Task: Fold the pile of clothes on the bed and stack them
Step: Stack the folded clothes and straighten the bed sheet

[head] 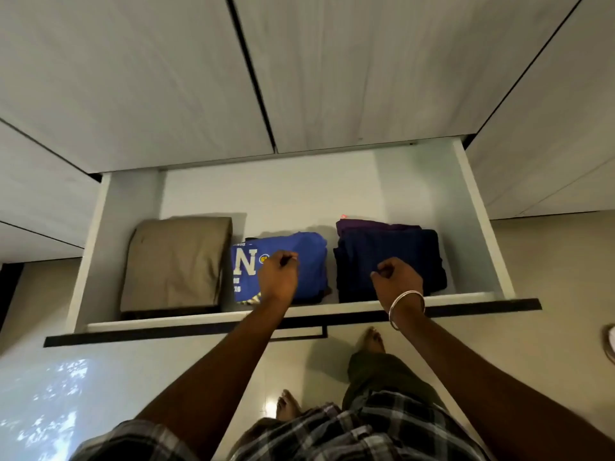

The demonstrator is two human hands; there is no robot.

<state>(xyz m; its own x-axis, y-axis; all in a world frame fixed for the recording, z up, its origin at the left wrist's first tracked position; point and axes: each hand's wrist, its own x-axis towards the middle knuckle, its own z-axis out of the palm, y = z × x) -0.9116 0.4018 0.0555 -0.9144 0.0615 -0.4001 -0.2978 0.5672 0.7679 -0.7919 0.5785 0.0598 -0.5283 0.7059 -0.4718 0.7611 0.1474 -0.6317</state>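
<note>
An open white drawer (472, 207) holds three folded stacks side by side. A khaki stack (179, 264) lies on the left. In the middle is a blue printed T-shirt (309, 257), and on the right a dark navy stack (382, 247) sits on a purple garment (352, 224). My left hand (278, 274) is over the blue T-shirt with its fingers curled in. My right hand (397, 281), with a metal bangle on the wrist, is over the front of the navy stack, also curled. Neither hand visibly holds cloth.
Pale wardrobe doors (166, 78) rise behind the drawer. The drawer's dark front panel (133, 339) with a thin black handle (299, 336) juts toward my legs. My bare feet (369, 341) stand on the glossy floor below. A pale object (610, 341) shows at the right edge.
</note>
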